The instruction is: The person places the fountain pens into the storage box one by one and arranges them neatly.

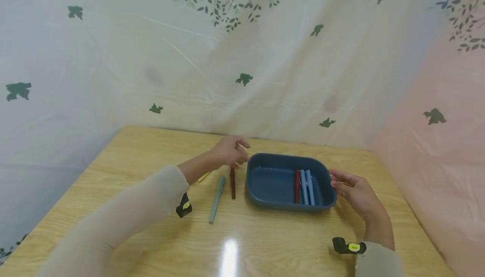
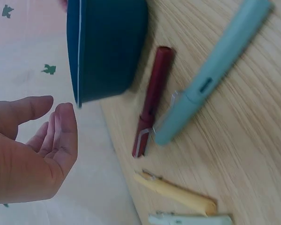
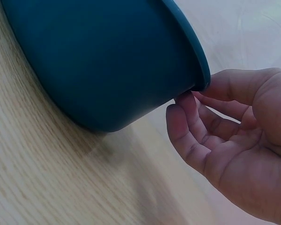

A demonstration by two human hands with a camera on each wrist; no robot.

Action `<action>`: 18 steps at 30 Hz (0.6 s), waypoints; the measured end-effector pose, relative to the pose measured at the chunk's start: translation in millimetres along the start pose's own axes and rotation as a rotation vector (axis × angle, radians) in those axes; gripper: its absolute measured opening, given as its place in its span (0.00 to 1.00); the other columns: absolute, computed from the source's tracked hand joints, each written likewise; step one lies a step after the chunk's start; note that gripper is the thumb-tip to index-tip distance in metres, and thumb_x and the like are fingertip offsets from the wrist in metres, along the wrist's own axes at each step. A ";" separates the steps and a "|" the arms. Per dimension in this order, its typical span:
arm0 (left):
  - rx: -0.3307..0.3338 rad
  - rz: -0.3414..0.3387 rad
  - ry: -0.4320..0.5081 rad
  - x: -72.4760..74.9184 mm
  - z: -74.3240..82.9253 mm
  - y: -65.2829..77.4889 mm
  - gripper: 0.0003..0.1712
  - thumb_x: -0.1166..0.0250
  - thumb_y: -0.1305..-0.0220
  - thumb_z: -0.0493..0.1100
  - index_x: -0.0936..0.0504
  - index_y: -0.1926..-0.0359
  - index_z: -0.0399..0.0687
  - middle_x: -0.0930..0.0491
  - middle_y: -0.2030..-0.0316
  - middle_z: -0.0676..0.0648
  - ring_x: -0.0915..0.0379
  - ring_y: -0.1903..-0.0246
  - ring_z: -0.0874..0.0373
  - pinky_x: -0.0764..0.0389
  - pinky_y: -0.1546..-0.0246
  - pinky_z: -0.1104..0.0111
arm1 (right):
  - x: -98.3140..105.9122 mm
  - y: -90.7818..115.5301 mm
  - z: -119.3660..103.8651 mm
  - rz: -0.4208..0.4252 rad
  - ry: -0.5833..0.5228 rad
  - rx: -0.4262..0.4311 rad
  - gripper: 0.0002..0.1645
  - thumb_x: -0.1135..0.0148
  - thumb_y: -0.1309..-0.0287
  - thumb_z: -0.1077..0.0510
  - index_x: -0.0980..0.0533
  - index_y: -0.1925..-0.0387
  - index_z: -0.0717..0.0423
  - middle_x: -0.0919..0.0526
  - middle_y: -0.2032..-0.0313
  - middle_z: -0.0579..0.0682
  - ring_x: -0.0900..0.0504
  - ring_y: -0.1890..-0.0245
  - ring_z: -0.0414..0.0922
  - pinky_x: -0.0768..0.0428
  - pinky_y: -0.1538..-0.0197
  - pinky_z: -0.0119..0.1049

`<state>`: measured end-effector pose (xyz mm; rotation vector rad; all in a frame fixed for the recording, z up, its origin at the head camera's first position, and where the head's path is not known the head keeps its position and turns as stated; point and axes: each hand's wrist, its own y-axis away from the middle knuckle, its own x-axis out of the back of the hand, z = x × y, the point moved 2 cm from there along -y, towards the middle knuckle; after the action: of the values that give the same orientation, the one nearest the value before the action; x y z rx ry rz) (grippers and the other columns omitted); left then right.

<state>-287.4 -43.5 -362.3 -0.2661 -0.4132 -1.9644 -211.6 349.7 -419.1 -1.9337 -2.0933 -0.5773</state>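
A dark blue rectangular tray [image 1: 270,184] with rounded corners stands on the table. In it, side by side toward the right end, lie a red pen [image 1: 297,186] and two light blue pens [image 1: 307,187]. At the tray's right end, my right hand [image 1: 354,190] pinches the rim, with fingertips just under the lip in the right wrist view. My left hand [image 1: 229,150] is beside the far left corner, its fingers loosely bent and thumb apart, holding nothing. Below it on the table lie a dark red pen [image 2: 155,93] and a teal pen [image 2: 210,77].
Farther left on the wooden table [image 1: 151,150], a yellow pen [image 2: 180,192] and a pale mint pen [image 2: 192,219] lie partly behind my left forearm in the head view. A leaf-patterned curtain [image 1: 189,70] hangs along the table's back and right edges.
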 end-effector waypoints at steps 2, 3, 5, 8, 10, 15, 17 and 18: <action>0.007 0.013 -0.011 6.0 -3.9 2.6 0.24 0.32 0.36 0.30 0.24 0.39 0.37 0.15 0.57 0.40 0.17 0.54 0.38 0.11 0.62 0.58 | -0.1 0.5 -0.4 -0.001 0.003 -0.003 0.32 0.40 0.26 0.51 0.32 0.27 0.57 0.27 0.34 0.60 0.20 0.48 0.32 0.20 0.48 0.24; 0.012 0.019 -0.013 9.4 -6.4 3.4 0.24 0.32 0.36 0.30 0.24 0.39 0.37 0.16 0.57 0.40 0.17 0.54 0.39 0.11 0.62 0.59 | -0.1 0.7 -0.6 -0.002 0.004 -0.003 0.32 0.40 0.26 0.51 0.32 0.27 0.57 0.27 0.33 0.60 0.20 0.48 0.32 0.20 0.48 0.23; 0.020 0.028 -0.019 15.8 -10.3 5.9 0.25 0.32 0.36 0.30 0.25 0.39 0.36 0.17 0.56 0.39 0.18 0.53 0.37 0.11 0.62 0.60 | 0.0 1.3 -0.7 -0.002 -0.001 -0.002 0.32 0.40 0.26 0.51 0.32 0.27 0.57 0.27 0.33 0.61 0.20 0.48 0.32 0.20 0.48 0.23; 0.034 0.049 -0.029 25.5 -17.7 8.5 0.25 0.32 0.36 0.30 0.25 0.39 0.36 0.17 0.56 0.39 0.18 0.52 0.37 0.11 0.62 0.61 | 0.3 2.0 -0.6 -0.002 0.001 0.005 0.32 0.40 0.26 0.51 0.32 0.27 0.58 0.27 0.34 0.61 0.21 0.48 0.33 0.20 0.47 0.24; 0.039 0.063 -0.035 31.0 -22.5 10.6 0.25 0.32 0.36 0.30 0.25 0.38 0.35 0.17 0.56 0.38 0.18 0.52 0.36 0.11 0.62 0.60 | 0.6 2.7 -0.4 -0.001 0.012 0.008 0.32 0.40 0.26 0.51 0.32 0.27 0.57 0.27 0.33 0.61 0.21 0.48 0.33 0.20 0.48 0.23; 0.070 0.099 -0.057 41.4 -38.8 15.4 0.26 0.32 0.35 0.29 0.26 0.37 0.32 0.18 0.57 0.39 0.17 0.54 0.37 0.11 0.59 0.58 | 0.1 3.3 -0.4 0.000 0.014 0.025 0.32 0.40 0.26 0.51 0.32 0.27 0.58 0.26 0.34 0.61 0.20 0.48 0.33 0.19 0.48 0.25; 0.073 0.109 -0.070 44.9 -44.7 18.0 0.26 0.32 0.35 0.29 0.27 0.37 0.31 0.19 0.58 0.39 0.17 0.55 0.38 0.11 0.59 0.58 | -0.3 3.0 -0.2 0.000 0.007 0.030 0.32 0.40 0.26 0.51 0.32 0.27 0.59 0.26 0.35 0.62 0.20 0.49 0.33 0.19 0.48 0.25; 0.072 0.113 -0.075 46.8 -47.6 19.2 0.26 0.33 0.35 0.29 0.27 0.37 0.31 0.19 0.58 0.39 0.17 0.55 0.39 0.11 0.60 0.58 | -0.4 3.0 -0.3 -0.001 0.007 0.034 0.32 0.40 0.26 0.51 0.32 0.27 0.59 0.27 0.35 0.62 0.21 0.49 0.33 0.19 0.48 0.25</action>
<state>-289.2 -108.9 -385.6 -0.3110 -0.5052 -1.8291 -208.7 349.4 -418.6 -1.9105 -2.0861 -0.5441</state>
